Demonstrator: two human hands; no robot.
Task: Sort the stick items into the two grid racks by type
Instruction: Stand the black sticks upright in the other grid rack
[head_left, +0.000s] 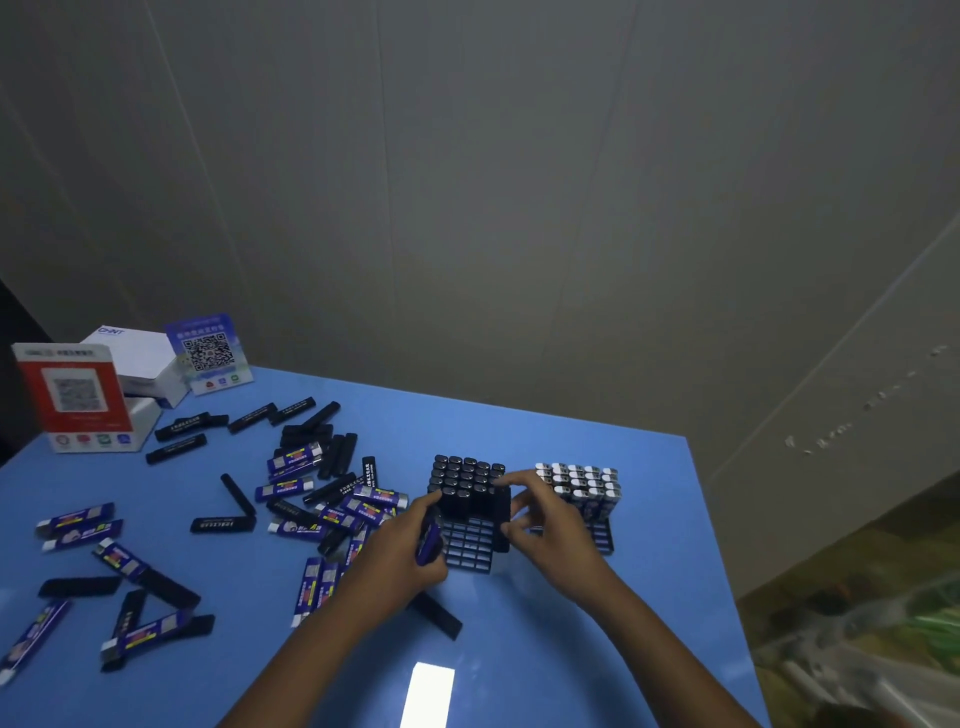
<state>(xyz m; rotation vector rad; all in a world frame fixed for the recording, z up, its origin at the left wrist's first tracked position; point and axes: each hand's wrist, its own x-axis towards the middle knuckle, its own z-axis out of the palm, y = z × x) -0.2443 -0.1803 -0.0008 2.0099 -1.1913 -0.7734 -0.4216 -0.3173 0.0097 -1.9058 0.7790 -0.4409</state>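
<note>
The white box (136, 353) reads "CHNT"; other print is illegible.

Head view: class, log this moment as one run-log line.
left hand: holds blue stick | right hand: grip on black stick at black rack | silver-capped rack: part filled | loose sticks: unsorted

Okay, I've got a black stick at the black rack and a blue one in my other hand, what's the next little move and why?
Probably push the black stick in your right hand down into an open cell of the black rack; its front rows look empty. Then carry the blue stick in your left hand to the silver-topped rack.
</note>
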